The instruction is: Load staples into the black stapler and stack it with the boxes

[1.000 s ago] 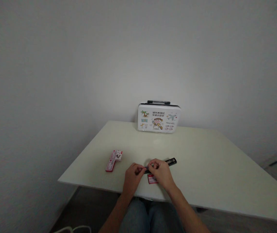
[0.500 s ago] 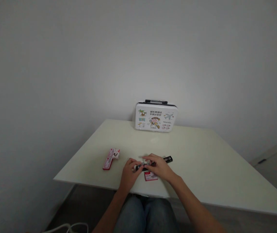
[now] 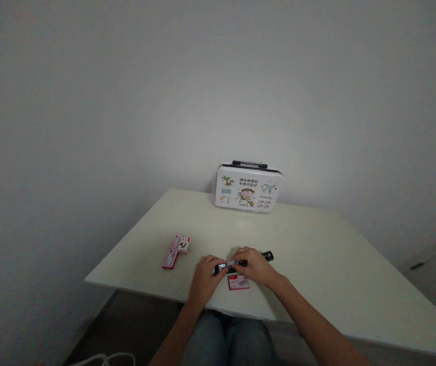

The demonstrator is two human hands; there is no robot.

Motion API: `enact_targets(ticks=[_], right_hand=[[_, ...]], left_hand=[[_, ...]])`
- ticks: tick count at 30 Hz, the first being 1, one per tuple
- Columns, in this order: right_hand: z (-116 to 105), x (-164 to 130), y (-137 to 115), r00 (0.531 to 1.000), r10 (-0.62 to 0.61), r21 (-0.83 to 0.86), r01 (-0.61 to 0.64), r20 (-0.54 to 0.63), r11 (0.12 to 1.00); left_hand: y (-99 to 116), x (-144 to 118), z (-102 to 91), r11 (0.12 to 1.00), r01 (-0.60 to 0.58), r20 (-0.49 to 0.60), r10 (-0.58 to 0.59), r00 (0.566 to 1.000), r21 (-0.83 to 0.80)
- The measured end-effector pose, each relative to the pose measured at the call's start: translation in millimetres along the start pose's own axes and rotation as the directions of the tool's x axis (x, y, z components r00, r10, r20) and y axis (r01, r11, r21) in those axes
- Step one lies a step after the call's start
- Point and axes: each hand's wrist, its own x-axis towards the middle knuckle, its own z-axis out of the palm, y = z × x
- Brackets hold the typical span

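Observation:
A black stapler, folded open, lies low over the table in front of me. My left hand pinches its left end between thumb and fingers. My right hand arches over the middle of the stapler, hiding much of it. A small silvery-grey strip, seemingly staples, shows at the tips of its closed thumb and fingers, against the stapler's channel. Just below the hands a pink-and-white staple box lies flat on the table.
Several more pink-and-white boxes lie together to the left. At the back, a white cartoon-printed case with a black handle leans near the wall. The white table's front edge is close to my lap.
The right fingers have drawn together at the stapler's channel, and the silvery strip shows more plainly. My left hand keeps its hold on the left end. The view has shifted slightly.

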Motion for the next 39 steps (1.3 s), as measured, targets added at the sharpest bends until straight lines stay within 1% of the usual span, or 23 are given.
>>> enact_targets(ticks=[4, 11, 15, 19, 24, 27, 34, 39], right_hand=[[0.2, 0.5, 4.1, 0.999, -0.030, 0.015, 0.030, 0.015, 0.999], [-1.5, 1.4, 4.4, 0.998, -0.039, 0.045, 0.037, 0.044, 0.998], [-1.8, 0.6, 3.6, 0.999, -0.024, 0.040, 0.022, 0.040, 0.999], [-2.7, -0.2, 2.2, 0.999, -0.025, 0.061, 0.023, 0.042, 0.998], [-4.5, 0.7, -0.8, 0.997, -0.028, 0.037, 0.025, 0.066, 0.999], [-4.6, 1.8, -2.2, 0.997, -0.025, 0.052, 0.021, 0.072, 0.998], [-6.5, 2.6, -2.5, 0.995, -0.001, 0.081, -0.007, 0.100, 0.997], [-7.9, 4.2, -3.3, 0.992, -0.011, 0.056, 0.004, 0.123, 0.998]], left_hand=[[0.1, 0.0, -0.9, 1.000, 0.007, 0.021, -0.007, 1.000, 0.031], [3.7, -1.1, -3.3, 0.997, 0.018, 0.049, -0.021, 0.999, 0.070], [6.5, -2.0, -5.1, 0.996, 0.022, 0.057, -0.027, 0.998, 0.082], [7.8, -2.5, -6.0, 0.996, 0.032, 0.061, -0.037, 0.997, 0.088], [9.0, -2.5, -6.4, 0.995, 0.033, 0.059, -0.039, 0.997, 0.090], [9.3, -2.7, -6.6, 0.996, 0.031, 0.055, -0.035, 0.998, 0.088], [5.7, -4.0, -5.9, 0.995, 0.030, 0.065, -0.036, 0.997, 0.090], [5.9, -5.1, -5.9, 0.996, 0.038, 0.066, -0.043, 0.997, 0.083]])
